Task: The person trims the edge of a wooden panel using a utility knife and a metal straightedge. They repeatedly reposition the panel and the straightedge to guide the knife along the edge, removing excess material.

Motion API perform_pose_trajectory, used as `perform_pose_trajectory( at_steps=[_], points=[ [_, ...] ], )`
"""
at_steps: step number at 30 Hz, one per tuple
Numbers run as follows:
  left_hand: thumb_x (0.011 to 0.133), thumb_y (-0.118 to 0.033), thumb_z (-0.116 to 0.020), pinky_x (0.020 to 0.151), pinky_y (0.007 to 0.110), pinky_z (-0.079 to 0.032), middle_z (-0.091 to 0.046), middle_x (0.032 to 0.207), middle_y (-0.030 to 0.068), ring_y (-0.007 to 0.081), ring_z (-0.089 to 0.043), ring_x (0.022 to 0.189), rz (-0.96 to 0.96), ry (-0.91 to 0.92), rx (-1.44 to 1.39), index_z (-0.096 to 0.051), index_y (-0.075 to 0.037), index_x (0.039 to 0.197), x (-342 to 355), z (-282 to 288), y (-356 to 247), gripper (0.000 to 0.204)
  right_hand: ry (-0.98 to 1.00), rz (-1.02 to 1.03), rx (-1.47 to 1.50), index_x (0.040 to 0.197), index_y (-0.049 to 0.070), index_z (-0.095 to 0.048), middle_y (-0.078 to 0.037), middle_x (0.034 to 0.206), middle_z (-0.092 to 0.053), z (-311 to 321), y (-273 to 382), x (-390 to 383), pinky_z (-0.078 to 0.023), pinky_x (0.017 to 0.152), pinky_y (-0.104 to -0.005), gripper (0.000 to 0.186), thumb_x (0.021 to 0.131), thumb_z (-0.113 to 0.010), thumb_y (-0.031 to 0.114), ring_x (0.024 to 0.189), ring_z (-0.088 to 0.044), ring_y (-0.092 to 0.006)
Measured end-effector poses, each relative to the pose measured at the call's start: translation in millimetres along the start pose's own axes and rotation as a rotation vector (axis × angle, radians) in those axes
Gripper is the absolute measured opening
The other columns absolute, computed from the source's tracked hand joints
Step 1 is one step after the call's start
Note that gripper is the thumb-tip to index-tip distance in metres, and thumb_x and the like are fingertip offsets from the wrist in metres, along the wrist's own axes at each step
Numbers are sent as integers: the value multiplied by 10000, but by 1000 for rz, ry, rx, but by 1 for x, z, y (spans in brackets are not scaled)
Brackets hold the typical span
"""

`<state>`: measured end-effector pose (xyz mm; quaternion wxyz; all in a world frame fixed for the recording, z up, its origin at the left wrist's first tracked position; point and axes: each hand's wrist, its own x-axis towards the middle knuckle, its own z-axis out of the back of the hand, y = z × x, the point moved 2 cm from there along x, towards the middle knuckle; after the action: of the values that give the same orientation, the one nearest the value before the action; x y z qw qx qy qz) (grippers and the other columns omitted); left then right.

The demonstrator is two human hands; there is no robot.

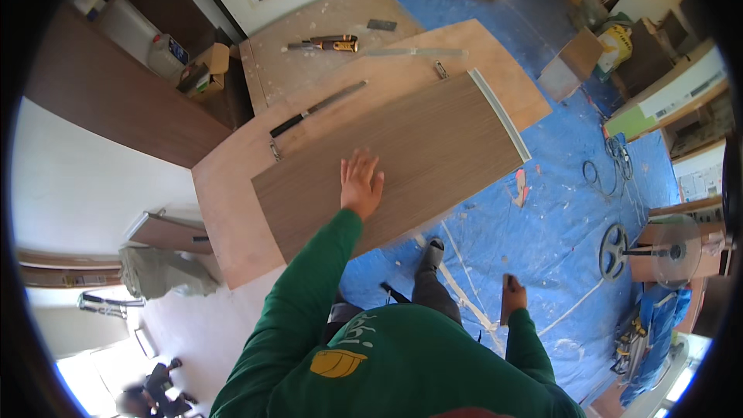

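Observation:
A brown wood-grain panel (pixel 433 139) lies across a larger plywood sheet (pixel 224 209), with a pale strip (pixel 501 114) along its right end. My left hand (pixel 360 182) rests flat on the panel's left half, fingers stretched out. Down at my right side, away from the panel, my right hand (pixel 514 294) is closed around a small flat dark-brown piece (pixel 507 313); its exact kind is too small to tell. Beyond the panel's far edge are a long-bladed tool with a black handle (pixel 317 108) and two metal hinges, one at left (pixel 275 149) and one at right (pixel 441 70).
A yellow-and-black tool (pixel 334 44) and a small dark plate (pixel 381 25) lie at the back. Blue sheeting (pixel 557 217) covers the floor, with a coiled cable (pixel 615 162) on it. A fan (pixel 673 251) stands at right, a cardboard box (pixel 571 62) at back right.

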<state>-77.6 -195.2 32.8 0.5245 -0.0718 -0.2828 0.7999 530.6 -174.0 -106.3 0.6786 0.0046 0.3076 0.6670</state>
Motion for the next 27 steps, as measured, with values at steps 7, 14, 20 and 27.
perform_pose_trajectory(
  at_steps=[7, 14, 20, 27],
  points=[
    [1082, -505, -477, 1340, 532, -78, -252, 1761, 95, 285, -187, 1635, 132, 165, 325, -377, -142, 1647, 38, -45, -44, 679, -527, 550, 22, 1581, 96, -508, -260, 1277, -604, 163, 147, 225, -490, 983, -483, 581, 1020, -655, 118, 1125, -587, -412],
    [1092, -506, -464, 1345, 511, -89, -285, 1750, 71, 255, -209, 1629, 142, 175, 317, -394, -163, 1643, 56, -45, -44, 653, -525, 1165, -106, 1569, 210, -531, -224, 1338, -592, 204, 410, 394, -482, 1052, -518, 610, 985, -674, 106, 1221, -575, -455],
    [1092, -472, -487, 1340, 509, -119, -326, 1733, 69, 252, -239, 1620, 135, 149, 264, -442, -176, 1619, 57, -41, -42, 606, -389, 948, -248, 1568, 299, -520, -202, 1334, -636, 148, 471, 551, -517, 1017, -547, 587, 1002, -658, 228, 1192, -619, -470],
    [1102, -469, -484, 1340, 509, -126, -328, 1733, 64, 247, -244, 1619, 115, 102, 206, -447, -188, 1618, 53, -45, -34, 589, -461, 771, -486, 1589, 335, -493, -175, 1548, -534, 129, 484, 605, -424, 1127, -614, 526, 1073, -545, 418, 1410, -501, -451]
  ],
)
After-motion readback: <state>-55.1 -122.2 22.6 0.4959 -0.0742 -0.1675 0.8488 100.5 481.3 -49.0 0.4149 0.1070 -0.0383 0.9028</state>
